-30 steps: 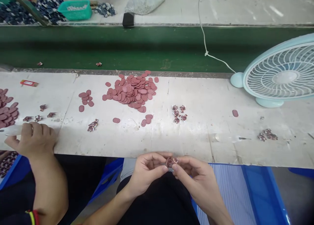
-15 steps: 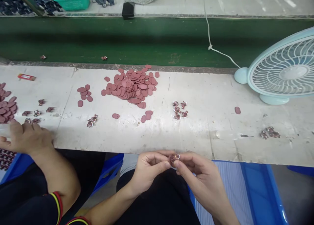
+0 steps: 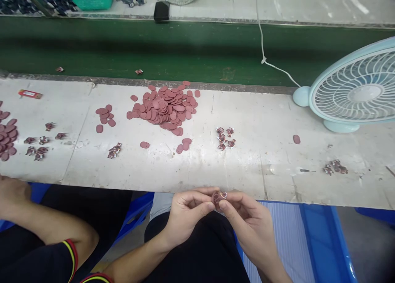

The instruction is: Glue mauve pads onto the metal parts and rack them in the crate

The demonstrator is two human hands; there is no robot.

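Observation:
In front of the table's edge, my left hand (image 3: 188, 215) pinches a small reddish-brown oval piece (image 3: 216, 198) between thumb and fingertips. My right hand (image 3: 248, 221) meets it from the other side, its thumb and forefinger closed on a small shiny brown-and-white figure piece (image 3: 223, 196). The two pieces touch or overlap; the fingers hide how they join. Beyond my hands, a loose group of similar figure pieces (image 3: 222, 138) lies on the white tabletop (image 3: 240, 172). A few reddish oval discs (image 3: 184, 145) lie to its left.
A large pile of oval discs (image 3: 168, 108) lies mid-table. A pale blue fan (image 3: 354, 89) stands at the right, its white cable (image 3: 262, 40) running upward. A clear-handled, dark-tipped tool (image 3: 286, 170) lies nearer. At the left is a co-worker's arm (image 3: 55, 225). A blue crate (image 3: 324, 237) sits below.
My hands stay pinched together over the two pieces, almost unmoved. The co-worker's hand at the left has drawn back from the tabletop toward its edge. The view has shifted slightly.

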